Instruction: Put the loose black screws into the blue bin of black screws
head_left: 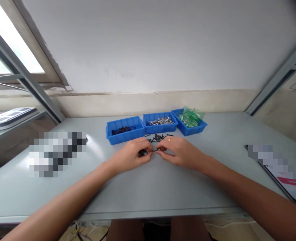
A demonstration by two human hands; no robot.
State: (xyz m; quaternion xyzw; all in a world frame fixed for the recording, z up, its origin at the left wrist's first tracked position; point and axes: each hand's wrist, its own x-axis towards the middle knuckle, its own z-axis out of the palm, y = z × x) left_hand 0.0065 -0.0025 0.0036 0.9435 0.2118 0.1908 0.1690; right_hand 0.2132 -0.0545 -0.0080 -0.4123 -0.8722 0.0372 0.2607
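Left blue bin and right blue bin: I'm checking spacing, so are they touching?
Apart. The head view shows the middle blue bin standing between the left bin and right bin.

On my feed, a grey surface (pixel 127 194) runs back to a wall (pixel 163 43), whitish above with a cream lower band (pixel 97 103). Grey metal posts (pixel 41 94) slant at both sides. I see bright light in the upper-left window (pixel 14 40) and tan floor (pixel 229 232) below the surface's front edge.
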